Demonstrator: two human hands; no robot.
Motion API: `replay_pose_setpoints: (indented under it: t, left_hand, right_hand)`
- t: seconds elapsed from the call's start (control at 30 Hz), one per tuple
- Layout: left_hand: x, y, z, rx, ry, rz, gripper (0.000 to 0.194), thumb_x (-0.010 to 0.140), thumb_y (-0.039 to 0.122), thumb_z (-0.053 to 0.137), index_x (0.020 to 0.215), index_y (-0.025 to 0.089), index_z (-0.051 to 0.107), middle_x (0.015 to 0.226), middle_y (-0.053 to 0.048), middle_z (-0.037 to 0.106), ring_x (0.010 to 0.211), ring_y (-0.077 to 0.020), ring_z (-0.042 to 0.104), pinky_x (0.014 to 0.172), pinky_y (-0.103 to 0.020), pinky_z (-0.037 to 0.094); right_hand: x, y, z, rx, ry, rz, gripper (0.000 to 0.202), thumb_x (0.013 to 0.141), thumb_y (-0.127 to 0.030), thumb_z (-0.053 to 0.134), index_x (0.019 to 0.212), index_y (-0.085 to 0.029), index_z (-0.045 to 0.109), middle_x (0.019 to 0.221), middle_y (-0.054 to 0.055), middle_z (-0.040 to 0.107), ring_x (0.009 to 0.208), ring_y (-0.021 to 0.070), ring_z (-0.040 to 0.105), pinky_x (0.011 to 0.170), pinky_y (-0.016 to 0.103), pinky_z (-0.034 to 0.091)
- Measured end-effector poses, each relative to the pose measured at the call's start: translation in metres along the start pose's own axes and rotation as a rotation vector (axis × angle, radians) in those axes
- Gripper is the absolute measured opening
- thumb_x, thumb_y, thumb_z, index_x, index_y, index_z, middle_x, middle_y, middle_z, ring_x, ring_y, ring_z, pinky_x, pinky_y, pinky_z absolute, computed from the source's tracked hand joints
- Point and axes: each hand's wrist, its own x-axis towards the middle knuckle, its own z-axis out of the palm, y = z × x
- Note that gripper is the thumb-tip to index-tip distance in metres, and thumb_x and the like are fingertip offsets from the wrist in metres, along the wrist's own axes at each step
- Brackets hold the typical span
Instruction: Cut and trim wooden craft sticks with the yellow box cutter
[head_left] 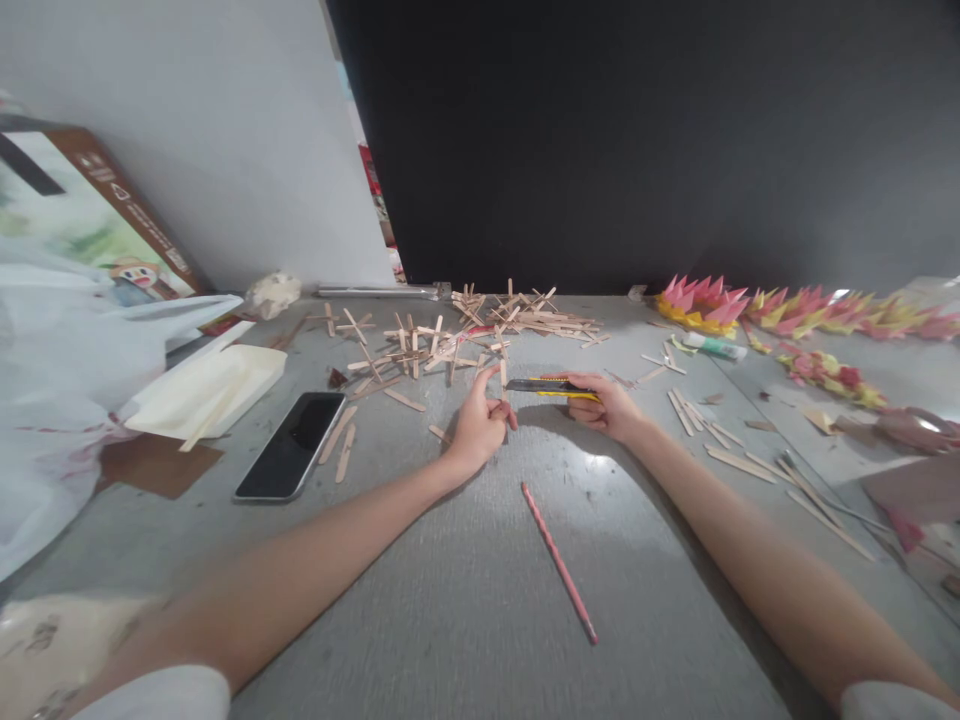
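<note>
Near the middle of the view, my left hand [480, 425] is closed on a small wooden stick [503, 375] that stands upright from its fingers. My right hand [606, 405] grips a yellow and black utility knife [555, 387] from the right, its blade pointing left and its tip at the stick. Just behind my hands lies a pile of wooden sticks [551, 320], several of them joined into crosses. A pink pencil [559, 560] lies on the grey table [450, 620] in front of my hands.
To the left are a phone [291, 447], a white tray [217, 385] with a stick across it, and a white plastic bag [60, 390]. Pink and yellow paper flowers [701, 303], a glue tube [715, 347] and loose sticks [739, 462] lie to the right. A black panel [637, 140] stands behind.
</note>
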Motion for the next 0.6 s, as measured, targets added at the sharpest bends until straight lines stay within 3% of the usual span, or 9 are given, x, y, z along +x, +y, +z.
replay_pose_setpoints:
  t: [0.07,0.17,0.3,0.47,0.6]
  left_hand:
    - [0.0,-0.001,0.0,0.028,0.017,0.021,0.071,0.088,0.009,0.055,0.157,0.022,0.042,0.062,0.004,0.065,0.049,-0.0118,0.052,0.051,-0.02,0.035]
    - [0.001,-0.003,-0.001,0.027,0.062,0.019,0.068,0.089,0.01,0.057,0.155,0.021,0.043,0.062,0.004,0.065,0.048,-0.012,0.051,0.051,-0.021,0.035]
    - [0.002,-0.004,0.0,-0.003,0.062,-0.019,0.061,0.094,0.016,0.056,0.153,0.019,0.04,0.066,0.004,0.067,0.041,-0.01,0.045,0.047,-0.022,0.032]
    - [0.001,-0.002,0.0,-0.074,0.007,0.003,0.053,0.098,0.028,0.057,0.146,0.019,0.038,0.078,0.001,0.073,0.04,-0.0083,0.046,0.044,-0.022,0.033]
    - [0.002,-0.002,0.0,-0.154,-0.014,-0.027,0.035,0.096,0.028,0.054,0.13,0.019,0.05,0.067,0.007,0.06,0.041,-0.0087,0.045,0.043,-0.022,0.028]
  right_hand:
    - [0.0,-0.002,-0.006,0.044,0.01,0.005,0.04,0.09,-0.039,0.07,0.122,-0.015,0.069,0.044,-0.014,0.023,0.042,0.0088,0.007,0.035,0.018,0.013]
    - [0.0,-0.002,-0.009,0.134,0.09,-0.1,0.036,0.09,-0.039,0.067,0.121,-0.019,0.068,0.043,-0.014,0.019,0.042,0.0101,0.007,0.035,0.019,0.014]
    - [0.003,0.003,-0.001,0.147,0.155,-0.234,0.032,0.091,-0.039,0.068,0.118,-0.022,0.067,0.045,-0.013,0.021,0.042,0.0109,0.012,0.037,0.019,0.02]
    - [0.005,0.01,0.012,0.034,0.164,-0.268,0.031,0.093,-0.043,0.072,0.114,-0.02,0.068,0.048,-0.013,0.027,0.044,0.0098,0.015,0.039,0.02,0.022]
    - [0.006,0.011,0.016,0.019,0.19,-0.268,0.029,0.093,-0.045,0.073,0.107,-0.02,0.066,0.048,-0.013,0.028,0.044,0.0093,0.017,0.039,0.02,0.023]
